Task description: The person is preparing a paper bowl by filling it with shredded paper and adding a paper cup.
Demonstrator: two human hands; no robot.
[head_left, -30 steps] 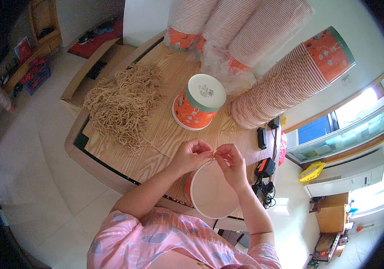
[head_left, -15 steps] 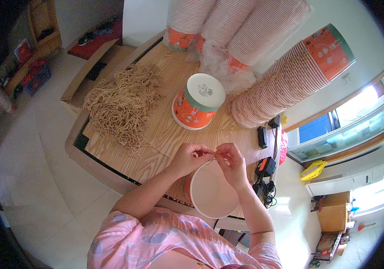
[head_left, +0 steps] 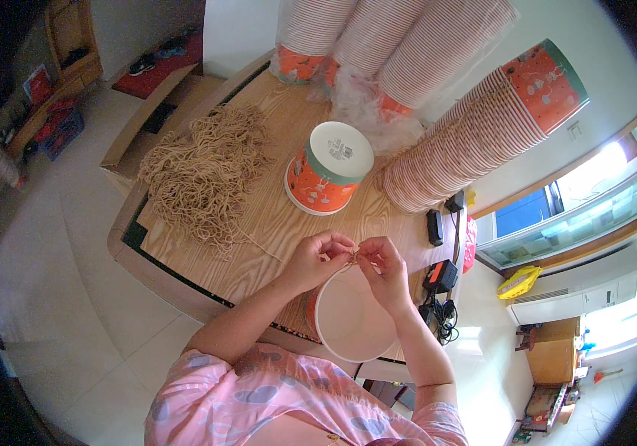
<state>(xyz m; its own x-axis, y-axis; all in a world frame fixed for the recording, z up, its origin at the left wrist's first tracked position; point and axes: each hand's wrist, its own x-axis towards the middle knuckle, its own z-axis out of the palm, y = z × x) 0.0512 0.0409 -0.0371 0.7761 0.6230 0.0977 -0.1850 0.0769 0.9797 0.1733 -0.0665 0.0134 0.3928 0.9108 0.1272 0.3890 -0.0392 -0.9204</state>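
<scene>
Over the far rim of a paper bucket (head_left: 355, 320), my two hands meet with fingertips pinched together. My left hand (head_left: 322, 259) is closed on a tan cord (head_left: 353, 257), its thumb and forefinger together. Close beside it, my right hand (head_left: 384, 267) pinches the same cord, where a small loop or knot shows between the fingers. The bucket stands with its white inside facing up, near the table's front edge. A loose strand runs from my left hand toward a tangled heap of tan cord (head_left: 207, 178) at the left.
An upside-down orange and green paper bucket (head_left: 326, 175) stands mid-table. Behind it lean tall bucket stacks (head_left: 437, 56) in clear plastic; another long stack (head_left: 467, 141), strung with cord, lies to the right. Black power adapters and cables (head_left: 441, 279) sit along the right edge.
My left fingers have opened slightly and shifted a little away from the right ones, so more of the cord's loop shows. The bucket and the heap have stayed put.
</scene>
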